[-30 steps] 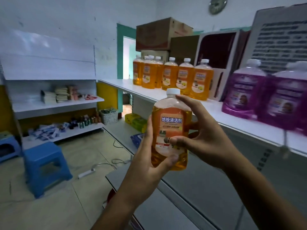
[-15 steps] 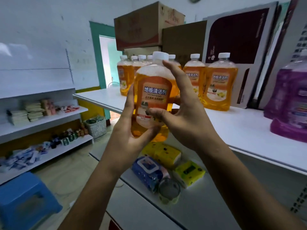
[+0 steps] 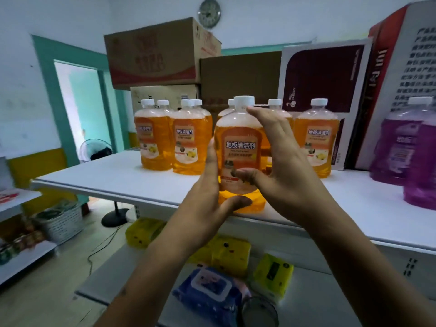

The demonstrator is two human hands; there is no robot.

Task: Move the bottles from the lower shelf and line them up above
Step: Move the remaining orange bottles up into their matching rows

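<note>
An orange floor-cleaner bottle (image 3: 239, 147) with a white cap stands upright at the front edge of the white upper shelf (image 3: 113, 178). My left hand (image 3: 207, 197) grips its lower left side, thumb under the base. My right hand (image 3: 276, 161) holds its right side, thumb pressed on the label and fingers up by the shoulder. Behind it, several matching orange bottles (image 3: 188, 142) stand in a row on the same shelf, one (image 3: 317, 138) to the right. The lower shelf (image 3: 313, 303) shows below my arms.
Purple bottles (image 3: 401, 142) stand at the shelf's right end. Cardboard boxes (image 3: 160, 53) and a maroon carton (image 3: 323, 76) line the back. The lower shelf holds yellow packs (image 3: 226, 253), a blue wipes pack (image 3: 207, 291) and a round lid (image 3: 259, 312).
Both hands have carried the orange bottle up and forward to the upper shelf, where its base now sits at the front edge. The view has turned toward the shelf.
</note>
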